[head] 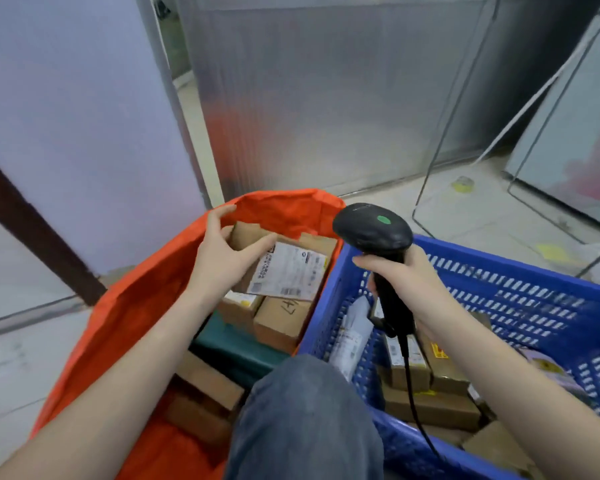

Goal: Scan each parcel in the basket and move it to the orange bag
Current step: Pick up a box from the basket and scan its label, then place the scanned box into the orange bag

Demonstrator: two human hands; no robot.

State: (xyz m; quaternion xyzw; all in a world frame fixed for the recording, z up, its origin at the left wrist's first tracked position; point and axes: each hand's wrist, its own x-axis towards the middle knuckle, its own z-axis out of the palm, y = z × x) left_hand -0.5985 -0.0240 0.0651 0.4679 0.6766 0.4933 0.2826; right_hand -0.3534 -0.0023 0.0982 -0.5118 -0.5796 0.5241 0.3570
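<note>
A person's left hand (227, 252) held a cardboard parcel (284, 265) by its left end, thumb on top, inside the mouth of the orange bag (136, 292), above other boxes already there, while the right hand (400, 277) was wrapped around the grip of a black corded scanner (373, 228) over the blue basket (520, 289), where more parcels lay. The parcel would best be lowered flat onto the boxes and then let go, not dropped. Its white label (288, 270) carried barcodes and small print too blurred to read.

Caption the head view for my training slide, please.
Left hand lowers a labelled parcel into the orange bag; right hand holds the scanner.
</note>
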